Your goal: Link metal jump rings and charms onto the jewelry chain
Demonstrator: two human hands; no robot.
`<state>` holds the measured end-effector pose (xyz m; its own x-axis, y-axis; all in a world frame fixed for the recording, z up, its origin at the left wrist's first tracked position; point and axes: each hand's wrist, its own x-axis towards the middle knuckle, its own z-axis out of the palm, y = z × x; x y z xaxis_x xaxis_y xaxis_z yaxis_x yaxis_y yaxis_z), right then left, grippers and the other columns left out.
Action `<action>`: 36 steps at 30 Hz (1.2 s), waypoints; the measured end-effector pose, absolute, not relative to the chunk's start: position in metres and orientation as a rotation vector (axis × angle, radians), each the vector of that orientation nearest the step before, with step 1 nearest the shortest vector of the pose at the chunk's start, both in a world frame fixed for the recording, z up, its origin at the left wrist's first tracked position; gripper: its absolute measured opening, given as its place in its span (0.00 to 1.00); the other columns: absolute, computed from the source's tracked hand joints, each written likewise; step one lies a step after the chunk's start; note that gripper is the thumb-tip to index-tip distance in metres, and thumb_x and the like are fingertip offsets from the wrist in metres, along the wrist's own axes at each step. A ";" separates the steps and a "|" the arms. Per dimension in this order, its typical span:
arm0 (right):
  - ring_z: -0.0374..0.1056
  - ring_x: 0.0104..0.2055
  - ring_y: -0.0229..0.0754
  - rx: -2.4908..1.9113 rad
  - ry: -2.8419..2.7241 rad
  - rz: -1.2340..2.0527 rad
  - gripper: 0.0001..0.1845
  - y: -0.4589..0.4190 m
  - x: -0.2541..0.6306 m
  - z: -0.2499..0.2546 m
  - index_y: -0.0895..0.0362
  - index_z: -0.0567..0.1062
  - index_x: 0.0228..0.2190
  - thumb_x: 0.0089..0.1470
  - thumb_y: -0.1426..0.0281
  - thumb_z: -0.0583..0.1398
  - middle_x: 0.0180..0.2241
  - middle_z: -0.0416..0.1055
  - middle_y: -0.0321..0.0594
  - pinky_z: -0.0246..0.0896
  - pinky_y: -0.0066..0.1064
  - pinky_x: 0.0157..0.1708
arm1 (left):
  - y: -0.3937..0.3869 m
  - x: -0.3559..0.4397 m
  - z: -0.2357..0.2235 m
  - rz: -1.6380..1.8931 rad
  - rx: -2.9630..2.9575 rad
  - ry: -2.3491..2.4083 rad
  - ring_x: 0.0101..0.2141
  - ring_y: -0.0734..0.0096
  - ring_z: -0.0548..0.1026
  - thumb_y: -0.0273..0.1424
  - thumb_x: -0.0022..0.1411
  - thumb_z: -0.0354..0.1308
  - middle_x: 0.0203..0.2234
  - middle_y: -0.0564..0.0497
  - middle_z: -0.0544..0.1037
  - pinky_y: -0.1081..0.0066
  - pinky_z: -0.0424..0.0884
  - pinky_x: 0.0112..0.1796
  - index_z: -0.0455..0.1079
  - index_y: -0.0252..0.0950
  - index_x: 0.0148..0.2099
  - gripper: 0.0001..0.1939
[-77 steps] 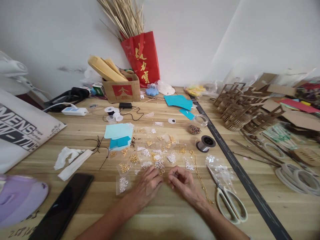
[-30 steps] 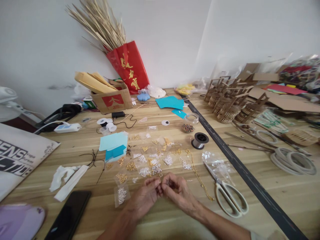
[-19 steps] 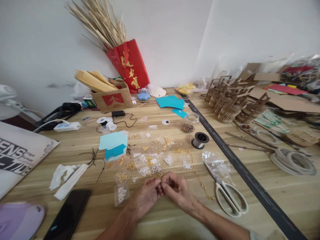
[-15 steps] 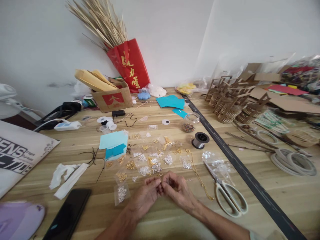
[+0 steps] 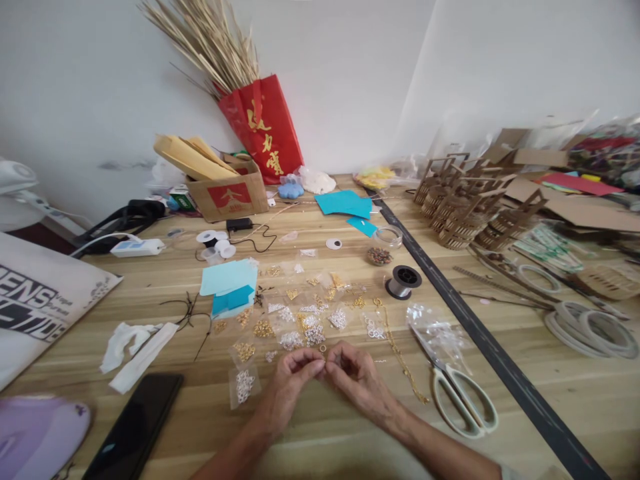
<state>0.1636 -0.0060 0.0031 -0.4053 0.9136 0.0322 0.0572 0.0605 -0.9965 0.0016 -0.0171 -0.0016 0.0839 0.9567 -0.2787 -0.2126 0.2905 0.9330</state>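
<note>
Soft daylight, warped blurry edges

A pale, wood-grained worktop [image 5: 350,427] carries a black phone [image 5: 135,427] at the near left, beside crumpled white strips [image 5: 145,357]. Near the middle lie small clear bags of gold and silver findings [image 5: 300,320], with light and dark blue paper sheets [image 5: 230,283] just left. To the right are a gold chain [image 5: 400,360], white-handled scissors [image 5: 464,401], a black-rimmed wire spool [image 5: 403,283] and brown woven baskets [image 5: 457,217].
</note>
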 end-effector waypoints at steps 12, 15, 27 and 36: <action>0.53 0.22 0.33 -1.019 -1.603 1.455 0.19 -0.005 0.165 0.004 0.58 0.69 0.26 0.58 0.55 0.58 0.20 0.60 0.31 0.48 0.26 0.22 | -0.017 -0.003 -0.005 1.024 0.951 1.141 0.27 0.69 0.70 0.33 0.50 0.67 0.21 0.52 0.75 0.72 0.63 0.32 0.76 0.34 0.26 0.08; 0.54 0.22 0.33 -1.008 -1.594 1.458 0.19 -0.005 0.164 0.003 0.58 0.69 0.26 0.58 0.55 0.58 0.20 0.61 0.32 0.48 0.26 0.21 | -0.017 -0.003 -0.007 1.019 0.953 1.122 0.27 0.69 0.69 0.33 0.51 0.67 0.20 0.52 0.74 0.72 0.63 0.32 0.75 0.33 0.26 0.08; 0.61 0.22 0.34 -0.922 -1.568 1.493 0.18 -0.006 0.162 0.011 0.57 0.70 0.26 0.59 0.56 0.58 0.21 0.70 0.36 0.54 0.25 0.22 | -0.016 0.001 -0.001 1.004 0.536 0.862 0.25 0.74 0.67 0.34 0.44 0.73 0.19 0.52 0.72 0.72 0.61 0.31 0.74 0.31 0.25 0.13; 0.67 0.28 0.39 -0.894 -1.568 1.489 0.16 -0.009 0.162 0.011 0.58 0.70 0.28 0.60 0.59 0.57 0.26 0.72 0.40 0.62 0.28 0.29 | -0.017 0.001 -0.006 0.994 0.460 0.805 0.25 0.74 0.68 0.32 0.47 0.72 0.20 0.52 0.73 0.72 0.63 0.32 0.74 0.31 0.25 0.11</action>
<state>0.1618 -0.0088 0.0113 -0.4479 0.8914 0.0694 -0.0229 0.0661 -0.9975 0.0010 -0.0166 -0.0055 0.3001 0.8733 -0.3837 -0.5567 0.4870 0.6730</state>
